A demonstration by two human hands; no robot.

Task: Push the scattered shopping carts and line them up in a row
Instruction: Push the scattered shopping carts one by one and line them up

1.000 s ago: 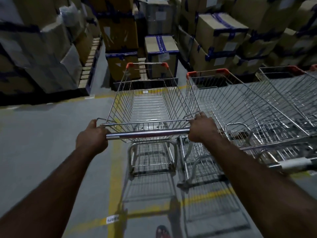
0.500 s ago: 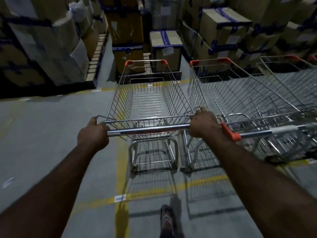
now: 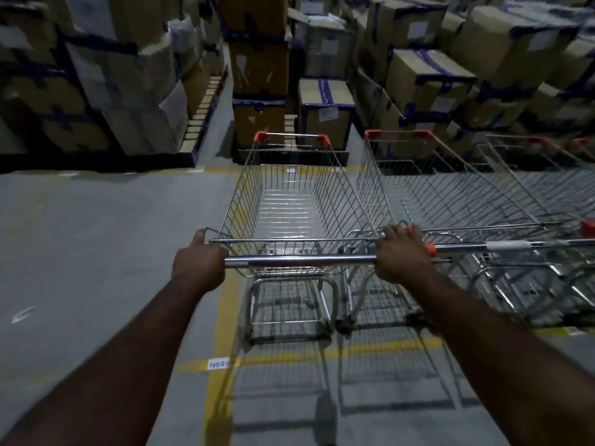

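Both hands, left hand (image 3: 199,266) and right hand (image 3: 400,256), grip cart handle (image 3: 299,261).

Both forearms are bare from the left grip (image 3: 199,265) and the right grip (image 3: 401,256) back to the frame's edge; in the dim light they appear to be plain skin.

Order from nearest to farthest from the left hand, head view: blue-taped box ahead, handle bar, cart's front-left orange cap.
1. The handle bar, gripped by the left hand.
2. The orange cap, at the far front-left corner of the cart.
3. The blue-taped box, beyond the cart's front.
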